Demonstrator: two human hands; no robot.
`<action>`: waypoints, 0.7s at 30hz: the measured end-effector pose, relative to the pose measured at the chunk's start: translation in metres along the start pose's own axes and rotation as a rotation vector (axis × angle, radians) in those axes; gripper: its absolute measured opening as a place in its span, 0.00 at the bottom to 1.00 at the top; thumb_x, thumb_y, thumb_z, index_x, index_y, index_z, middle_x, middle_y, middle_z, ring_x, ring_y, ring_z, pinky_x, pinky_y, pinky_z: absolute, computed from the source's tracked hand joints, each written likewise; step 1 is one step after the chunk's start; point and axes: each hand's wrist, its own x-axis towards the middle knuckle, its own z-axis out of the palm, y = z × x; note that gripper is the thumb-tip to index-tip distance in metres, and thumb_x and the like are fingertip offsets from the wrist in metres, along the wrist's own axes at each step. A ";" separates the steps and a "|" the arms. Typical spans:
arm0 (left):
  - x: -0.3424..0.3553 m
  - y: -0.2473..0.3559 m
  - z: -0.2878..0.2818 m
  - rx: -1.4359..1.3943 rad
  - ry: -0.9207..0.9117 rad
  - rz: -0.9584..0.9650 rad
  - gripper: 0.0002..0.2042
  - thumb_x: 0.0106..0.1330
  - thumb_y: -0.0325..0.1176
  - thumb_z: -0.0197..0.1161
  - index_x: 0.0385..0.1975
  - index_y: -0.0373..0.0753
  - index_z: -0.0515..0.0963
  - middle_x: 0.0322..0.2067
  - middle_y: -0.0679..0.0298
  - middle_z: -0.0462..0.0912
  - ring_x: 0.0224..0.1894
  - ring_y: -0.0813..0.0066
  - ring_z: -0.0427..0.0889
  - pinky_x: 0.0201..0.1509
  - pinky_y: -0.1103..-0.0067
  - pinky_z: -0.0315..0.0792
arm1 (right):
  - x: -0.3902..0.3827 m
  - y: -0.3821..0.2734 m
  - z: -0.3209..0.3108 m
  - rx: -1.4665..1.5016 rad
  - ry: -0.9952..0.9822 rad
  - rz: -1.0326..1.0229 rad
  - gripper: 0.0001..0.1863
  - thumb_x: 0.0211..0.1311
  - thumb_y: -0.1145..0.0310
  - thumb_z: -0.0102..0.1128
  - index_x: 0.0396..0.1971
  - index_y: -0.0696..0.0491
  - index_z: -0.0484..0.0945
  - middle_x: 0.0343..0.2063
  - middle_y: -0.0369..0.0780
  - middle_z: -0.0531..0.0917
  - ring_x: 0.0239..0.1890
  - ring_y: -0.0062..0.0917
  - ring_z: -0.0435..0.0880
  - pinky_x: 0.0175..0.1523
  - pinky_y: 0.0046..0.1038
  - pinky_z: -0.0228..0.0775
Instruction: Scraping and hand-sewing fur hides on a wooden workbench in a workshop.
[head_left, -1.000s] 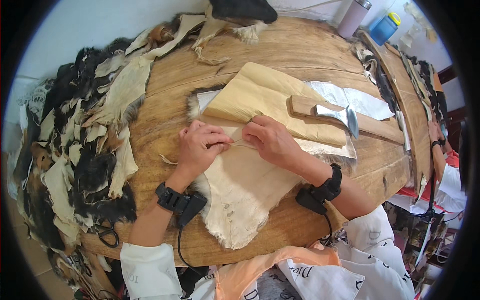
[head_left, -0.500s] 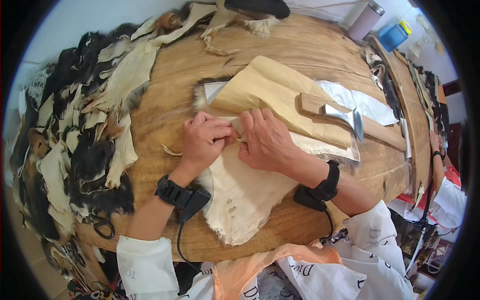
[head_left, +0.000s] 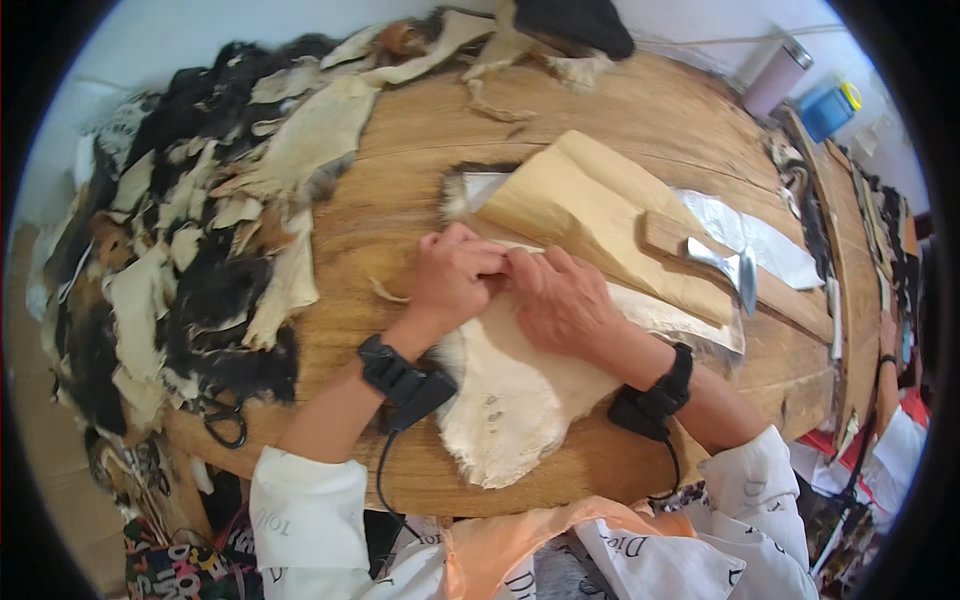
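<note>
A cream-coloured fur pelt (head_left: 505, 400) lies skin side up on the wooden table, its dark and pale fur showing along the edges. My left hand (head_left: 455, 275) and my right hand (head_left: 565, 300) meet at its upper part, fingers closed together on the pelt's edge. Whatever finer thing may be pinched there is hidden by the fingers. Just beyond my hands, a sheet of brown paper (head_left: 590, 215) lies over the pelt. A fur knife with a wooden handle and a shiny curved blade (head_left: 725, 262) rests on the paper, to the right of my right hand.
Fur scraps (head_left: 240, 220) in black, cream and brown heap along the table's left side. A white sheet (head_left: 760, 240) lies right of the paper. A pink flask (head_left: 778, 78) and a blue bottle (head_left: 828, 112) stand at the far right. Another person's arm (head_left: 887, 385) shows at the right edge.
The view has shifted, so the whole scene sits further right. My hands have drawn closer together at the pelt's edge; the right fingers are now lower and against the left ones.
</note>
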 end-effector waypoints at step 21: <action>0.000 -0.001 0.004 0.016 0.019 0.049 0.03 0.44 0.36 0.68 0.20 0.53 0.81 0.29 0.81 0.81 0.36 0.76 0.73 0.41 0.74 0.61 | 0.003 0.006 -0.046 0.378 0.128 0.114 0.04 0.46 0.78 0.55 0.23 0.52 0.74 0.23 0.36 0.74 0.26 0.29 0.75 0.30 0.28 0.67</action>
